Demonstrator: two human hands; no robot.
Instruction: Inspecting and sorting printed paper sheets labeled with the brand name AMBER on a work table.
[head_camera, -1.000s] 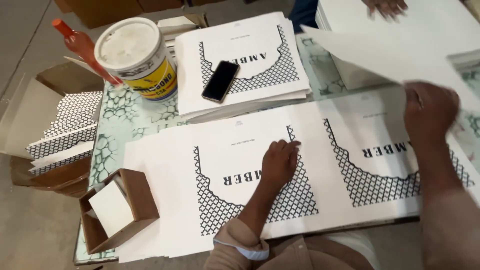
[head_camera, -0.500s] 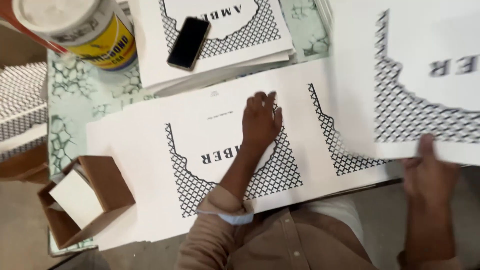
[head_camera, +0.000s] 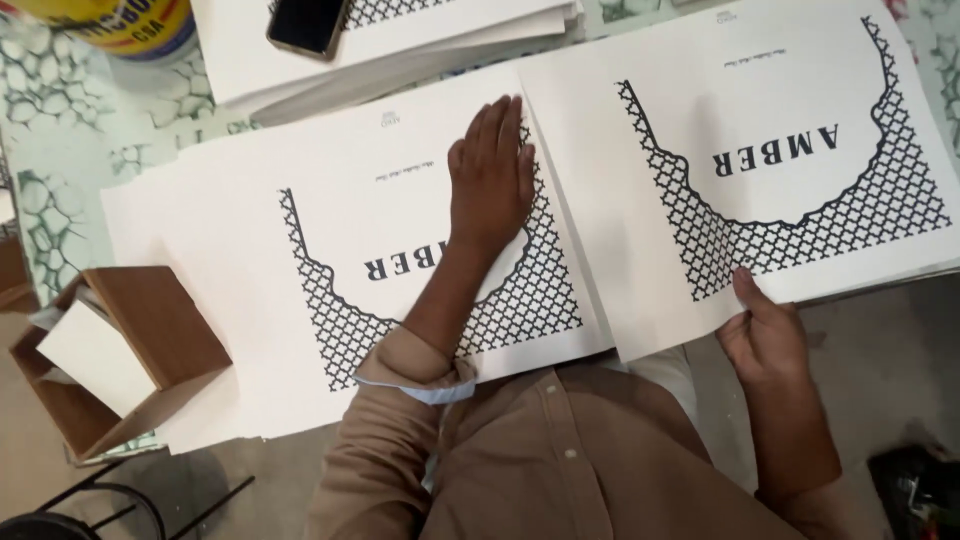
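My left hand (head_camera: 490, 180) lies flat, fingers together, on the printed white sheet (head_camera: 330, 250) in the middle of the frame. My right hand (head_camera: 765, 335) pinches the lower edge of a second printed sheet (head_camera: 760, 110) at the right, which overlaps the first. A phone (head_camera: 308, 22) lies on the paper stack at the top.

Left hand (head_camera: 490, 175) lies flat at the centre, on the left sheet (head_camera: 330, 270). Right sheet (head_camera: 760, 170) sits at three o'clock of it, its edge overlapping the left sheet. Right hand (head_camera: 765, 335) grips that sheet's near edge at five o'clock. Box (head_camera: 115, 355) stands at eight o'clock, beside the left sheet, with a card (head_camera: 95, 355) in it. Phone (head_camera: 308, 25) lies on a paper stack (head_camera: 420, 45) at eleven o'clock; tub (head_camera: 115, 20) at ten o'clock, left of the stack.
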